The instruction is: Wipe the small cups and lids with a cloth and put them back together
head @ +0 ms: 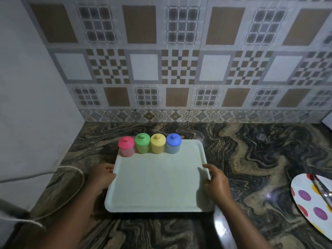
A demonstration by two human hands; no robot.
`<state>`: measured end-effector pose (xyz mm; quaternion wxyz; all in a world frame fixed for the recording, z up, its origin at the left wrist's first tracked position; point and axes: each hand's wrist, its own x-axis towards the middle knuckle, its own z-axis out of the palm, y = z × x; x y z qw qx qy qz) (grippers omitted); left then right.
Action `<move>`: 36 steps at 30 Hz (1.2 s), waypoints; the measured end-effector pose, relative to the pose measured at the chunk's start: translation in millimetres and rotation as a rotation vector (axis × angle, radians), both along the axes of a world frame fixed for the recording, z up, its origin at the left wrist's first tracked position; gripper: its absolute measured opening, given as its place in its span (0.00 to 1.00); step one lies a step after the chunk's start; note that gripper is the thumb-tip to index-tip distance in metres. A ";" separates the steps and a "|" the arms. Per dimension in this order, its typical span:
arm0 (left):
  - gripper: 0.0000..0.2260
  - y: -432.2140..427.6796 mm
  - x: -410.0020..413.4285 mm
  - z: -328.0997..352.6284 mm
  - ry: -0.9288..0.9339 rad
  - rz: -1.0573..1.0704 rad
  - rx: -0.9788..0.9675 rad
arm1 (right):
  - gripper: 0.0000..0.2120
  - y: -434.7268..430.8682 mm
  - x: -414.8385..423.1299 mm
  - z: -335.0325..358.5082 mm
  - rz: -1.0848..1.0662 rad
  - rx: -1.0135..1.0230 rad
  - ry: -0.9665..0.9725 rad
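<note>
Nearest to me, my forearms reach out over the dark swirled stone counter (251, 159), and between them lies a pale rectangular tray (158, 186), flat on the counter, its near and middle parts bare. My left hand (103, 174) sits at the tray's left edge, fingers curled together around the rim with the tips just over its lip; how tightly they press I cannot tell. My right hand (216, 182) grips the right edge, thumb on top of the rim pointing inward and the other fingers wrapped down the outer side, clamped on the tray. Off to my right a white plate with coloured dots (309, 200) rests on the counter with metal tongs (323, 191) lying across it. To my left a pale cord (59, 169) loops over the counter's edge. Farther away, along the tray's back edge, four small cups stand upright in a row, close together, each with its knobbed lid on: pink cup (126, 146), green cup (142, 143), yellow cup (158, 143) and blue cup (173, 143). With the lids closed I cannot see what they hold. Behind them rises the patterned tile wall (179, 60).
</note>
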<state>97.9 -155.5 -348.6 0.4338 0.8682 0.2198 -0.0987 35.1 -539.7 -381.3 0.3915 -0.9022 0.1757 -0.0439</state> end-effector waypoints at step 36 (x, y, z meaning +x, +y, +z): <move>0.09 -31.9 169.7 -38.1 -0.228 0.044 0.087 | 0.27 -2.9 193.3 -35.1 0.064 -0.042 0.085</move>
